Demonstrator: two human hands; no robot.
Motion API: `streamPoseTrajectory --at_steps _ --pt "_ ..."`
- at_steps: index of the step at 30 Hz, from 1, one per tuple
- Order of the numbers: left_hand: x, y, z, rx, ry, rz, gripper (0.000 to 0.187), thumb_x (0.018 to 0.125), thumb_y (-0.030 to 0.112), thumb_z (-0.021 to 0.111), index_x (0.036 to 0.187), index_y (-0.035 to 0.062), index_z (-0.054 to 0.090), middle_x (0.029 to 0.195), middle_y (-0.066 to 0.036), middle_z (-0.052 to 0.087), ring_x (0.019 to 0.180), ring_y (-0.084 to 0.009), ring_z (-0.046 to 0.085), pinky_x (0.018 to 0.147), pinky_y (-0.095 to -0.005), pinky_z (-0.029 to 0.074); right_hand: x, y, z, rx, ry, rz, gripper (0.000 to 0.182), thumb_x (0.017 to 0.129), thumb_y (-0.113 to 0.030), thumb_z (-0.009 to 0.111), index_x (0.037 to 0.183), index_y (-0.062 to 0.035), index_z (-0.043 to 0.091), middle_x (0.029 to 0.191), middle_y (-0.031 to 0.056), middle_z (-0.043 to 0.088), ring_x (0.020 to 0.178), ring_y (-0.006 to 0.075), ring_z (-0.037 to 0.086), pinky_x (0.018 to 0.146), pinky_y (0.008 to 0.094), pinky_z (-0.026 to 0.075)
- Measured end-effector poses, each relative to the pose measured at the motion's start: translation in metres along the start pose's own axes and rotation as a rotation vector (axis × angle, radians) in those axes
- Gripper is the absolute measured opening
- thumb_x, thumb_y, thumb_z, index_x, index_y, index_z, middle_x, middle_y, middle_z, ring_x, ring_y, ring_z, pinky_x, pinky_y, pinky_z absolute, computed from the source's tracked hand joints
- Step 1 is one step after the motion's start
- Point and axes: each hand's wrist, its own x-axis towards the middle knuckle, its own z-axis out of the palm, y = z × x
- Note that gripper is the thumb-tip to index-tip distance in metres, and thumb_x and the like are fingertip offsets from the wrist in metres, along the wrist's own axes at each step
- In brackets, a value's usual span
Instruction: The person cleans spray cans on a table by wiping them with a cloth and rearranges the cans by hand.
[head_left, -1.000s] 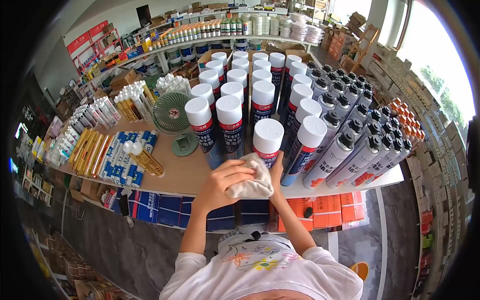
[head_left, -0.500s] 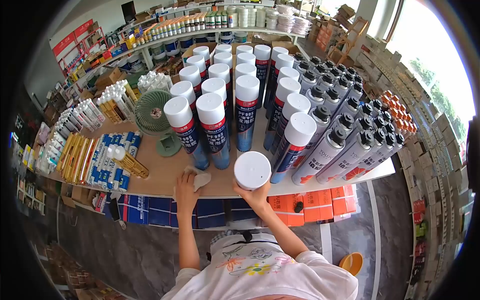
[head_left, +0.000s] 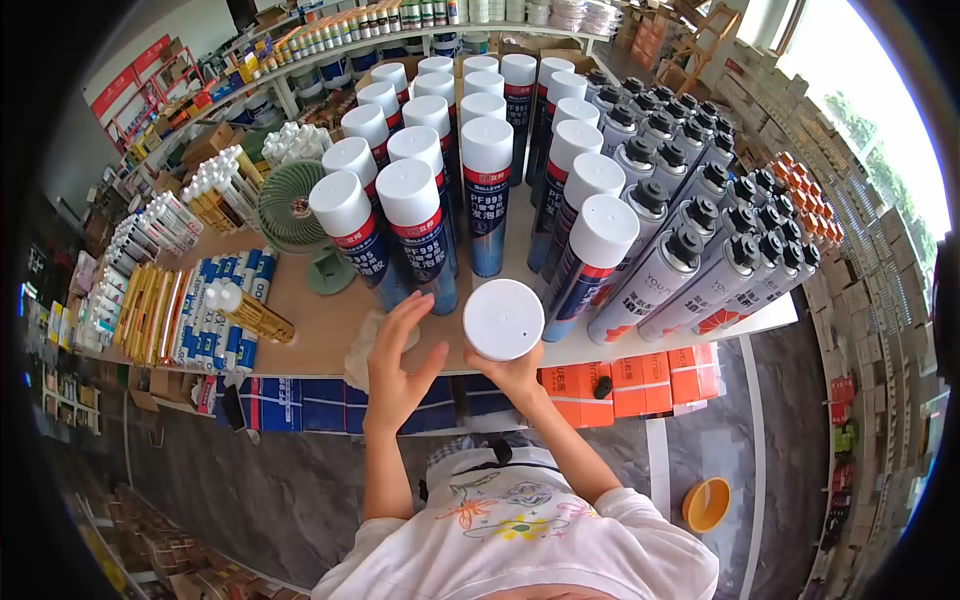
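Note:
My right hand (head_left: 512, 372) is wrapped round a white-capped spray foam can (head_left: 503, 320), seen from above at the table's front edge; its body is hidden under the cap. My left hand (head_left: 403, 355) is raised with fingers spread, a little left of that can and holding nothing. Under and behind the left hand lies a pale crumpled cloth (head_left: 366, 350) on the table (head_left: 300, 355). Just beyond my hands stand rows of blue foam cans with white caps (head_left: 487, 200). To their right are grey cans with black nozzles (head_left: 655, 290).
A green fan (head_left: 295, 210) stands left of the cans. Sealant tubes (head_left: 215, 310) lie farther left. Blue boxes (head_left: 320, 405) and orange boxes (head_left: 640, 385) sit below the tabletop. A yellow bucket (head_left: 707, 505) is on the floor at right.
My left hand has let go of the cloth and moved up and right toward the held can, fingers opening. My right hand keeps hold of the can. The view has shifted slightly.

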Motion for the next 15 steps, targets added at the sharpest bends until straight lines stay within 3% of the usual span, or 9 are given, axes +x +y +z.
streamPoseTrajectory --at_steps 2,3,6,9,10,15 --pt "0.013 0.011 0.002 -0.164 0.025 0.138 0.066 0.077 0.018 0.079 0.136 0.0046 0.051 0.133 -0.013 0.057 0.128 -0.0307 0.051 0.104 -0.0398 0.042 0.002 -0.014 0.0 0.006 -0.011 -0.004 0.083 0.057 -0.022 0.095 0.119 -0.0025 0.042 0.11 0.0141 0.056 0.102 0.0278 0.06 0.09 0.0373 0.047" --pt "0.015 0.015 0.005 -0.164 0.027 0.134 0.066 0.077 0.018 0.079 0.136 0.0046 0.051 0.133 -0.013 0.057 0.128 -0.0307 0.051 0.104 -0.0398 0.042 0.004 -0.019 0.0 0.018 0.002 -0.052 0.082 0.058 -0.022 0.094 0.119 -0.0026 0.042 0.11 0.0146 0.057 0.102 0.0285 0.06 0.09 0.0374 0.047" --pt "0.019 0.023 0.022 -0.413 -0.084 0.032 0.092 0.07 0.026 0.087 0.145 0.0031 0.038 0.132 -0.015 0.058 0.122 -0.0272 0.056 0.102 -0.0388 0.044 0.008 -0.031 -0.001 0.014 0.019 -0.12 0.079 0.061 -0.021 0.092 0.121 -0.0026 0.042 0.111 0.0155 0.057 0.102 0.0301 0.061 0.09 0.0378 0.048" --pt "0.02 0.026 0.038 -0.545 -0.087 -0.087 0.094 0.071 0.025 0.088 0.146 0.0017 0.036 0.129 -0.014 0.059 0.116 -0.0231 0.06 0.098 -0.0369 0.048 0.012 -0.027 0.0 0.006 0.02 -0.117 0.077 0.064 -0.021 0.089 0.122 -0.0026 0.042 0.112 0.0171 0.057 0.103 0.0322 0.061 0.09 0.0385 0.048" --pt "0.022 0.024 0.042 -0.53 -0.079 -0.066 0.087 0.072 0.022 0.087 0.142 0.0 0.04 0.125 -0.013 0.06 0.111 -0.0201 0.062 0.092 -0.0347 0.051 0.013 -0.025 0.001 0.013 0.015 -0.092 0.076 0.065 -0.021 0.088 0.123 -0.0026 0.042 0.113 0.0183 0.058 0.103 0.0333 0.061 0.09 0.039 0.048" --pt "0.037 0.019 0.052 -0.546 -0.018 -0.136 0.07 0.073 0.024 0.086 0.126 -0.0004 0.048 0.116 -0.015 0.064 0.107 -0.023 0.064 0.089 -0.0359 0.052 0.03 -0.021 0.003 0.022 0.008 0.006 0.075 0.067 -0.024 0.088 0.122 -0.0032 0.042 0.114 0.023 0.06 0.106 0.0358 0.063 0.088 0.0411 0.05"
